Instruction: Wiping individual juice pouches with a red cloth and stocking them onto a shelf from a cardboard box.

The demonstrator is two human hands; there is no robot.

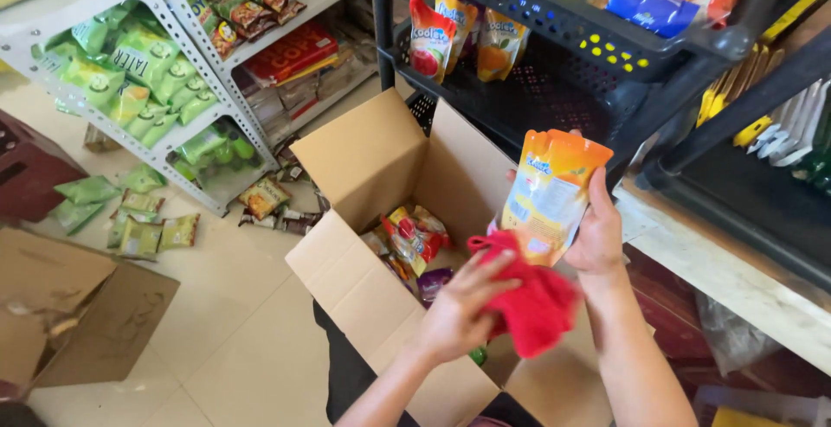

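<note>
Our right hand (597, 237) gripping an orange pouch (550, 193), our left hand (459, 310) pressing a red cloth (532, 306) on it, seemingly pinched, above our open box (363, 159)

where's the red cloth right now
In the head view the red cloth is just right of centre, gripped by the left hand, pressed to the orange drink pouch in the right hand, above the open cardboard box.

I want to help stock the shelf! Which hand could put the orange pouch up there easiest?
Probably the right hand: its fingers already grip the orange pouch, close beside the black shelf. The left hand is lower, busy holding a red cloth over the cardboard box.
</note>
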